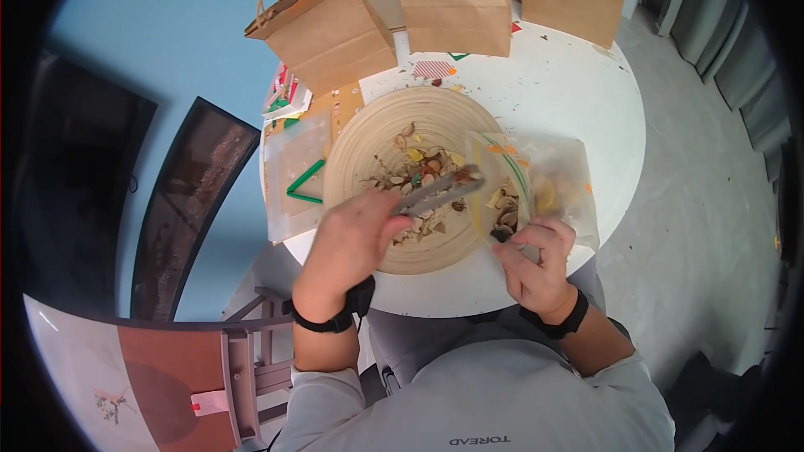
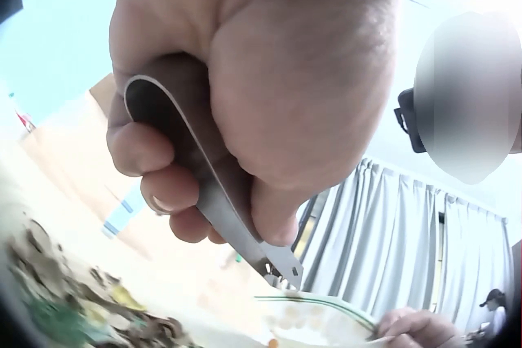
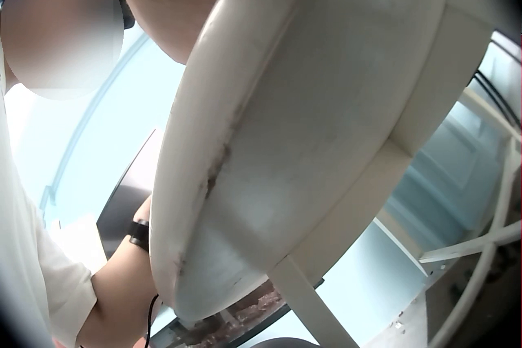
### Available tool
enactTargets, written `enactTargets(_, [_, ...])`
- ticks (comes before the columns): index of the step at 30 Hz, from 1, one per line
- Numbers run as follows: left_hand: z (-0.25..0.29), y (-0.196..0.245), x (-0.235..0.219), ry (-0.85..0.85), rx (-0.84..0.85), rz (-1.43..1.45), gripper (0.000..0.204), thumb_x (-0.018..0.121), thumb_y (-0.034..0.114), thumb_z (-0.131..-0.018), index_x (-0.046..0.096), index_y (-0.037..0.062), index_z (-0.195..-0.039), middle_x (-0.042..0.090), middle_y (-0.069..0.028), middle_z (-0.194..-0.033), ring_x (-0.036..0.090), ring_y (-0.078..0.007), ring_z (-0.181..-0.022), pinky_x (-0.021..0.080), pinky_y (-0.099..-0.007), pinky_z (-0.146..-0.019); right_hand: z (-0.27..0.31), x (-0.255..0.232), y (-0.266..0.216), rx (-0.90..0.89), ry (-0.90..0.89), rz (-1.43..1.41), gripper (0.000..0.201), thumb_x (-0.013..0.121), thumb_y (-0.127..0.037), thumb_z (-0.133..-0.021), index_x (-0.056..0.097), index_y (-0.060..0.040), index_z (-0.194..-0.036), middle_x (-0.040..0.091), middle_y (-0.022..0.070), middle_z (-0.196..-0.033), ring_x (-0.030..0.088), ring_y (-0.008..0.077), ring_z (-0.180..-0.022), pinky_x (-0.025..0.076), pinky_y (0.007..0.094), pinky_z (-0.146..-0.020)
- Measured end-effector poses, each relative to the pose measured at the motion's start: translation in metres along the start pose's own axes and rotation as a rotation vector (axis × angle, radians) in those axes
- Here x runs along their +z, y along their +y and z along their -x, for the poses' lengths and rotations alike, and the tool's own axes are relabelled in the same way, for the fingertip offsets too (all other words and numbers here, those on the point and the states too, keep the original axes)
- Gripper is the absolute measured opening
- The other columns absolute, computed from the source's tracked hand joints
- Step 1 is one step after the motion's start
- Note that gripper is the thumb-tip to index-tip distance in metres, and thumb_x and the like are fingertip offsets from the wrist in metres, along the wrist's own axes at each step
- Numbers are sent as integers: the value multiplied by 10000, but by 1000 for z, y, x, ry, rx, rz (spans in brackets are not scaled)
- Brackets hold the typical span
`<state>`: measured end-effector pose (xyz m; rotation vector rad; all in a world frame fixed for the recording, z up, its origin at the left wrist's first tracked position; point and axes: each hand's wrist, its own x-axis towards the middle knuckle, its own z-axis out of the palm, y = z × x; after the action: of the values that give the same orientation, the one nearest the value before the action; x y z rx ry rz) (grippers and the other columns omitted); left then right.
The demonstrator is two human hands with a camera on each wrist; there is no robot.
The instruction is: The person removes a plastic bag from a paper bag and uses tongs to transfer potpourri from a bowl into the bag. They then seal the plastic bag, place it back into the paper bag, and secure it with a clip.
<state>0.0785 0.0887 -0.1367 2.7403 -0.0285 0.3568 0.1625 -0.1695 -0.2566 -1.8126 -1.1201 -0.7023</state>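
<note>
My left hand [image 1: 347,238] grips metal tongs [image 1: 429,194], their bent end inside the curled fingers, as the left wrist view shows close up. The tips of the tongs point right, by the opening of a clear zip bag [image 1: 521,169] with a green seal line. Brown dried pieces [image 1: 507,209] lie inside the bag. My right hand [image 1: 543,264] pinches the bag's near edge with thumb and fingers. Under the tongs, a round wooden tray [image 1: 356,130] bears a heap of dried petals and chips [image 1: 427,169] in brown, yellow and green.
Paper bags stand at the back of the white table [image 1: 569,75], one with handles [image 1: 322,29] at the left. A clear sheet or bag [image 1: 293,159] with a green strip [image 1: 308,180] lies left of the tray. Small scraps are scattered behind it. A chair [image 1: 251,377] stands lower left.
</note>
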Motion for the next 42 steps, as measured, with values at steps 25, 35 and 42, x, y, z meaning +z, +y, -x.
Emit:
enactTargets(25, [17, -20, 24, -48, -353, -275, 330, 745, 286, -949, 684, 15, -1128, 705, -195, -1013, 688, -446, -905, 550, -510, -744, 6, 1, 3, 11, 20, 10, 329, 746, -1, -689, 801, -141, -982, 635, 57, -1033, 545, 332, -1097, 436, 420, -981])
enactTargets(35, [21, -29, 32, 7, -285, -178, 264, 758, 225, -939, 703, 3, -1071, 706, -203, -953, 676, -456, -880, 540, -506, -741, 2, 0, 3, -11, -10, -1, 342, 754, 8, -677, 796, -122, -991, 630, 64, -1033, 552, 324, -1089, 439, 419, -998])
enactTargets(42, [24, -28, 30, 38, -248, -147, 263, 760, 228, -937, 704, -1, -1054, 705, -216, -941, 676, -457, -869, 544, -495, -744, 2, 1, 2, -6, -16, 3, 349, 750, 16, -675, 796, -115, -996, 626, 68, -1048, 560, 324, -1087, 430, 421, -1008])
